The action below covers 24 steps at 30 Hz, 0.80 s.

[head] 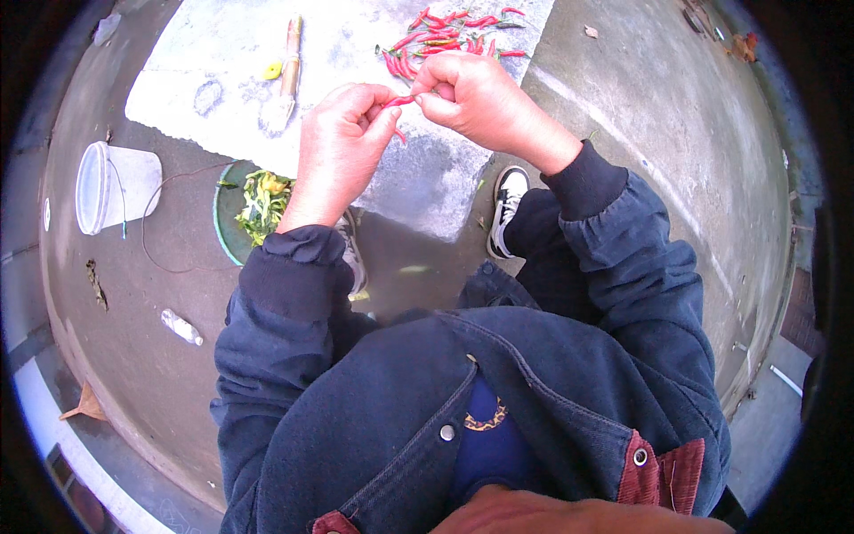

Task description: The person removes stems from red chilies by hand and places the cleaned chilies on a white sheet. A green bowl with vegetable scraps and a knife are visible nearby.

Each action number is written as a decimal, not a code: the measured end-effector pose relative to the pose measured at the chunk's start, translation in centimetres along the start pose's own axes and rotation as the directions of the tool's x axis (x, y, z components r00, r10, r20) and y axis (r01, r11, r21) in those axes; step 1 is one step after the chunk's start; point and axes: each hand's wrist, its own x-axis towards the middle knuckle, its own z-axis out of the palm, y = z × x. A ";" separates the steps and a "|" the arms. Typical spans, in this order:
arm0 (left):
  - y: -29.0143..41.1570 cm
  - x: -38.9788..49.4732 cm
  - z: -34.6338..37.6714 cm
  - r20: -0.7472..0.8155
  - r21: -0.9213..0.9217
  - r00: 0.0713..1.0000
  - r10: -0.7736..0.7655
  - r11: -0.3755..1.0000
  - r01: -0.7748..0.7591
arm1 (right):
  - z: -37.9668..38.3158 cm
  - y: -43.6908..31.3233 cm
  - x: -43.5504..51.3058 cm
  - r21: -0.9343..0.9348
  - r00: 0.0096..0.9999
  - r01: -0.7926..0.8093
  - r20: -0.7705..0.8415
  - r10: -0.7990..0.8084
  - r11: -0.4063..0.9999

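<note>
A red chili pepper [399, 101] is held between my two hands above the near part of a pale stone slab [427, 173]. My left hand [347, 143] pinches its body between thumb and fingers, and a curved red tip pokes out below them. The fingertips of my right hand [484, 100] grip the other end of the pepper. Just beyond my right hand, several red chili peppers [437, 40] with green stems lie spread on the slab.
A brown stick-like piece [291, 67] and a small yellow thing [272, 70] lie on the slab. At left are a white plastic bucket [127, 183], a green basin [230, 230] with leafy greens [257, 207] and a clear plastic bottle [181, 326]. My shoes stand near the slab.
</note>
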 end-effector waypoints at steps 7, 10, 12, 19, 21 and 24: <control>0.0 0.1 0.1 -0.020 0.018 0.999 0.050 0.999 -0.050 | 0.1 -0.2 -0.1 0.046 0.999 -0.027 -0.016 0.028 0.999; -0.1 0.1 0.1 -0.030 -0.005 0.997 0.068 0.998 -0.068 | 0.1 0.1 -0.3 0.224 0.989 -0.149 0.043 0.143 0.963; -0.2 0.1 0.1 -0.038 -0.042 0.998 0.042 0.998 -0.043 | 0.4 0.5 -0.2 0.310 0.981 -0.195 0.062 0.185 0.931; -0.5 0.2 0.3 -0.060 -0.087 0.998 0.015 0.996 -0.021 | 0.8 1.0 -0.2 0.539 0.959 -0.279 0.120 0.255 0.795; -0.6 0.1 0.3 -0.065 -0.131 0.998 0.014 0.991 -0.022 | 0.8 0.8 -0.3 0.621 0.950 -0.306 0.147 0.277 0.721; -0.9 0.2 0.5 -0.066 -0.185 0.998 0.000 0.983 -0.012 | 0.8 0.5 -0.4 0.733 0.922 -0.376 0.231 0.312 0.567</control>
